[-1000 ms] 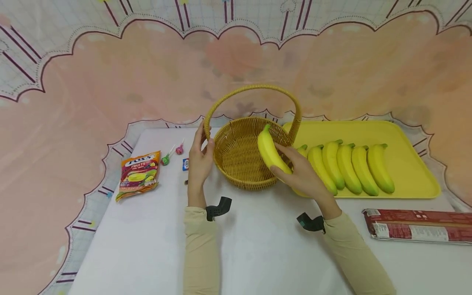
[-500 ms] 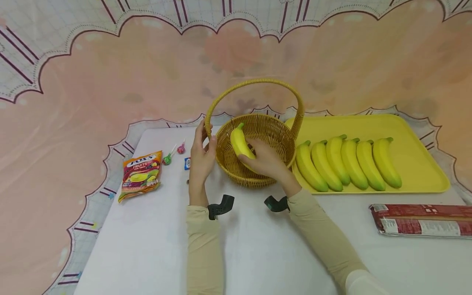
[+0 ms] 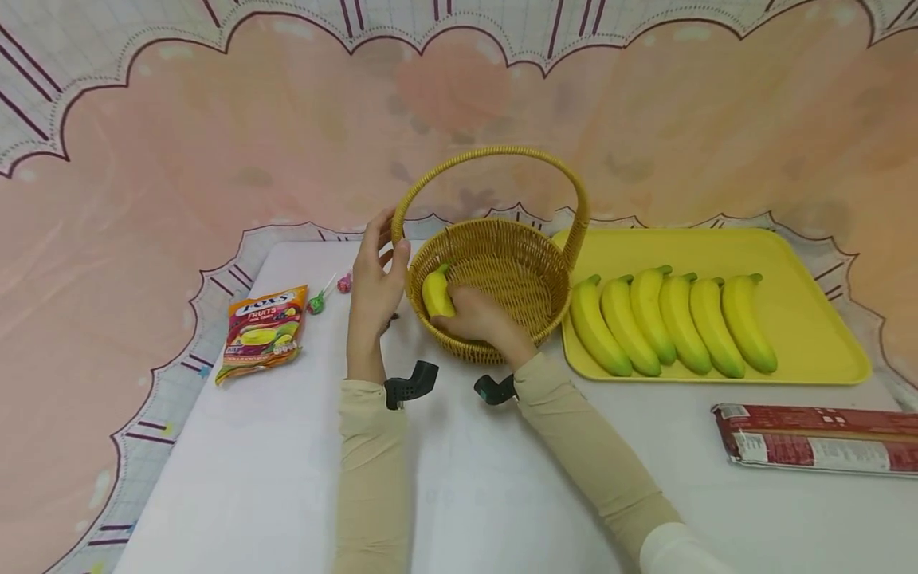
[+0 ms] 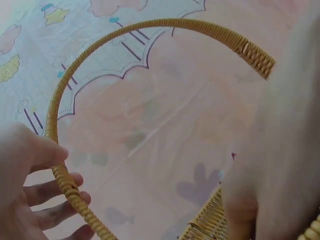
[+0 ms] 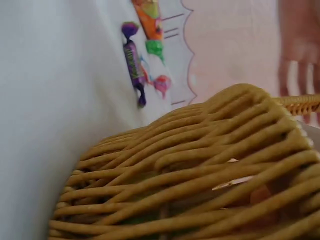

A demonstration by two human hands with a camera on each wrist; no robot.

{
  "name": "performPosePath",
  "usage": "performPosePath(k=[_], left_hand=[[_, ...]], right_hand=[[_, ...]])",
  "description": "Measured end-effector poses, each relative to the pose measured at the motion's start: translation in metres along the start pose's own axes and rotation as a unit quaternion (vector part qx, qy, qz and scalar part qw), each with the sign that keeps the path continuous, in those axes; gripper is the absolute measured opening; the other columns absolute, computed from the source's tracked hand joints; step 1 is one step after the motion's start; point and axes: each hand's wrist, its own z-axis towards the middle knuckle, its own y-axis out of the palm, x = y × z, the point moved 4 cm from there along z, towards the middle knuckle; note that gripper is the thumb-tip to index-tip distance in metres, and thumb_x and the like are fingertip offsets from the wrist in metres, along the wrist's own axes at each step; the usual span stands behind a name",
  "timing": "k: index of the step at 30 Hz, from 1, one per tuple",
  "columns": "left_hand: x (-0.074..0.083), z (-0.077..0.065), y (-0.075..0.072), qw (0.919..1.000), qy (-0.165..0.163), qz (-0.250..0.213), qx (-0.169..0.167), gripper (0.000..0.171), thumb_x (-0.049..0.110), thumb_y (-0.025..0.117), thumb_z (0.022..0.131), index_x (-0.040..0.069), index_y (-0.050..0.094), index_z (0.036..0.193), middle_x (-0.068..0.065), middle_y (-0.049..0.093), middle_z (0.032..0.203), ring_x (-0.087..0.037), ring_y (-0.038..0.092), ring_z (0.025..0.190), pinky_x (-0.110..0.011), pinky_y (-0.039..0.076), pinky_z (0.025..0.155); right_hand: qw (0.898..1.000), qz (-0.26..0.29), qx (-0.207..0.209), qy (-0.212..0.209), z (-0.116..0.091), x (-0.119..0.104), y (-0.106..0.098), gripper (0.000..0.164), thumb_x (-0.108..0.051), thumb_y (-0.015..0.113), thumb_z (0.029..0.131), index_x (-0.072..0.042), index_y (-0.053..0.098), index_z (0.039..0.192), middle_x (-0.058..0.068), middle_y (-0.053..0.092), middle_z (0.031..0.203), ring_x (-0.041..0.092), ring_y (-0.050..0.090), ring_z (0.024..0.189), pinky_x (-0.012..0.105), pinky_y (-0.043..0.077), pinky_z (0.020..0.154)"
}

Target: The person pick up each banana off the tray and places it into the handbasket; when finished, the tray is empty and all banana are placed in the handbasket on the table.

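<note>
Right grip (image 3: 479,313) holds one curved yellow banana (image 3: 437,295) in the tan wicker basket (image 3: 534,271), left grip (image 3: 373,291) its handle (image 3: 502,150). Six bananas (image 3: 680,323) remain right, on a yellow tray (image 3: 810,319).

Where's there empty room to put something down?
Bare: the white table between the sleeves, and the yellow tray right of its bananas. Crowded: left of the basket, with the left hand, lollipops and candy bag.
</note>
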Motion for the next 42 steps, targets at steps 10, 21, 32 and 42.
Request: performPosePath(k=[10,21,32,42], left_hand=[[0.004,0.011,0.002,0.9963,0.075,-0.029,0.03,0.037,0.006,0.045,0.098,-0.001,0.046,0.135,-0.026,0.057,0.12,-0.033,0.056,0.112,-0.047,0.044,0.1],[-0.006,0.015,0.002,0.9972,0.062,-0.014,0.039,0.036,0.01,0.045,0.099,0.003,0.047,0.135,-0.023,0.06,0.116,-0.031,0.058,0.111,-0.048,0.042,0.102],[-0.01,0.011,0.01,0.9963,0.069,-0.013,0.049,0.038,0.009,0.045,0.099,0.003,0.046,0.136,-0.022,0.059,0.119,-0.034,0.057,0.113,-0.051,0.04,0.104],[-0.01,0.011,0.01,0.9963,0.071,-0.005,0.048,0.039,0.009,0.044,0.099,0.004,0.044,0.137,-0.021,0.058,0.123,-0.03,0.056,0.116,-0.049,0.041,0.102]], right_hand=[[0.998,0.036,0.036,-0.046,-0.033,0.016,-0.019,0.051,-0.034,0.054,0.095,-0.005,0.046,0.136,0.011,0.056,0.126,0.022,0.056,0.108,0.038,0.047,0.093],[0.979,0.059,0.186,-0.052,-0.126,0.082,-0.094,0.042,-0.029,0.052,0.097,-0.01,0.05,0.133,0.009,0.053,0.126,0.028,0.051,0.115,0.049,0.041,0.097],[0.962,0.068,0.241,0.11,-0.194,0.184,-0.146,0.056,-0.036,0.044,0.098,0.001,0.037,0.141,0.029,0.038,0.138,0.046,0.038,0.123,0.062,0.03,0.099],[0.948,0.072,0.146,0.272,-0.241,0.262,-0.153,0.077,-0.046,0.032,0.099,0.008,0.003,0.147,0.043,0.011,0.144,0.064,0.018,0.125,0.073,0.026,0.092]])
